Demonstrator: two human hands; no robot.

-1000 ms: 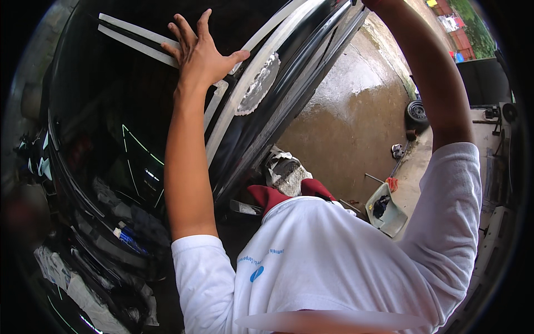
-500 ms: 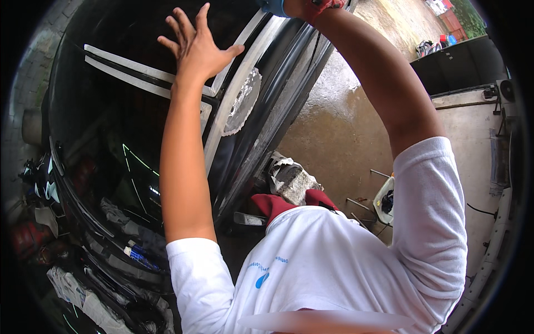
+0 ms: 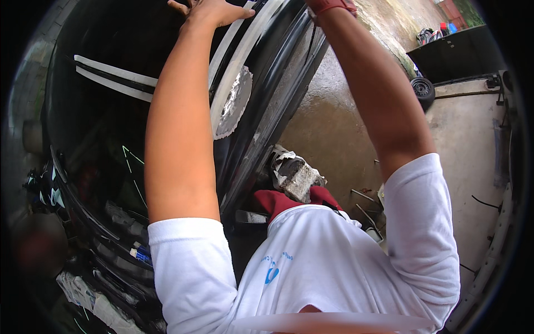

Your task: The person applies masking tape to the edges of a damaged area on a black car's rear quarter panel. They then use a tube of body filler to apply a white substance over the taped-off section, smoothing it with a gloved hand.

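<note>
My left hand (image 3: 216,11) is stretched over a glossy black car at the top edge. Its thumb points right, touching or just above a pale tape strip (image 3: 223,51), and the fingers are spread, partly cut off by the edge. A second pale strip (image 3: 240,54) runs alongside it, next to a rough grey sanded patch (image 3: 236,103) with a whitish middle. My right forearm (image 3: 378,83) reaches up to the top edge, a red band (image 3: 332,5) round the wrist. The right hand itself lies beyond the picture.
Two more pale strips (image 3: 114,83) cross the black car surface at left. Below me stands a paper-covered block (image 3: 300,178) on the wet concrete floor (image 3: 317,133). A wheel (image 3: 423,92) lies by the wall at right. Crumpled newspaper (image 3: 94,303) is at lower left.
Both hands have moved farther up; the right hand, earlier partly seen with something blue at it, has left the picture. My view has shifted slightly, and the wheel has come into sight.
</note>
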